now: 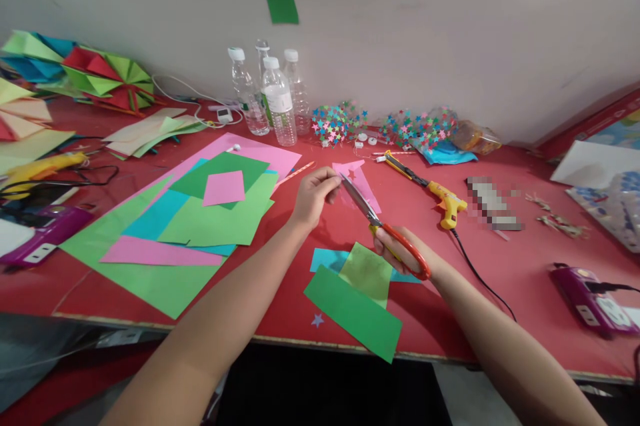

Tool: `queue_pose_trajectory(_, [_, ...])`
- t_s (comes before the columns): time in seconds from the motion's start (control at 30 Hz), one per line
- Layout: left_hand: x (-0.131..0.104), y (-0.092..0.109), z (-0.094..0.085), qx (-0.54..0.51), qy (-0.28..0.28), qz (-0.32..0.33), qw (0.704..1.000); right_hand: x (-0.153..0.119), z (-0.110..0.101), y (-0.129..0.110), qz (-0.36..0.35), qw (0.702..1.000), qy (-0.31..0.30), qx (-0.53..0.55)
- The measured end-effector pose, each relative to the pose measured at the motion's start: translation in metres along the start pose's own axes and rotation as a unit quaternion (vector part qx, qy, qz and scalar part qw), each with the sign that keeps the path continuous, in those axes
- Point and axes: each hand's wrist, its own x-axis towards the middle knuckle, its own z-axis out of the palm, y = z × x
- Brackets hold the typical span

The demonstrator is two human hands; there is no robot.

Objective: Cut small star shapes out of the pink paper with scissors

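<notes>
My right hand is wrapped round the handles of a pair of scissors, whose blades point up and left. Near the blade tips, my left hand is closed in a pinch; what it holds, if anything, is too small to make out. Behind the blades lies a pink paper piece with a star-shaped hole. Below the hands are a dark green strip, a light green piece and blue paper. A small star rests left of the green strip.
Stacked coloured sheets cover the left side. Plastic bottles and star-covered balls stand along the wall. A yellow glue gun with a trailing cord lies right of the scissors, and a purple power strip sits further right.
</notes>
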Motion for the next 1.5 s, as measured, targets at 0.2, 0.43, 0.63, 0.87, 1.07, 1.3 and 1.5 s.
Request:
queue_pose_trajectory(0.2, [-0.002,-0.003,0.004,-0.005,0.021,0.000,1.000,0.001,0.006,-0.002,0.001,1.000,0.017,-0.009])
queue_pose_trajectory(0.43, [-0.004,-0.005,0.006,0.002,0.029,-0.001,1.000,0.001,0.008,-0.004,0.016,1.000,0.026,-0.007])
queue_pose_trajectory(0.63, [-0.005,-0.003,0.008,-0.003,0.025,0.003,1.000,0.002,0.009,-0.002,0.009,1.000,0.028,-0.003])
queue_pose_trajectory(0.87, [-0.008,-0.001,0.011,-0.022,0.031,-0.028,0.999,0.004,0.010,0.002,0.007,1.000,0.020,0.006])
queue_pose_trajectory(1.07, [-0.008,-0.001,0.011,-0.044,0.030,-0.030,0.998,0.002,0.014,-0.002,0.015,0.999,0.031,0.009])
queue_pose_trajectory(1.3, [-0.007,-0.002,0.012,-0.054,0.033,-0.039,0.997,0.003,0.017,0.000,0.047,0.998,0.045,0.027])
queue_pose_trajectory(1.5, [-0.008,-0.004,0.011,-0.055,0.023,-0.040,0.997,0.004,0.017,0.001,0.033,0.998,0.042,0.029])
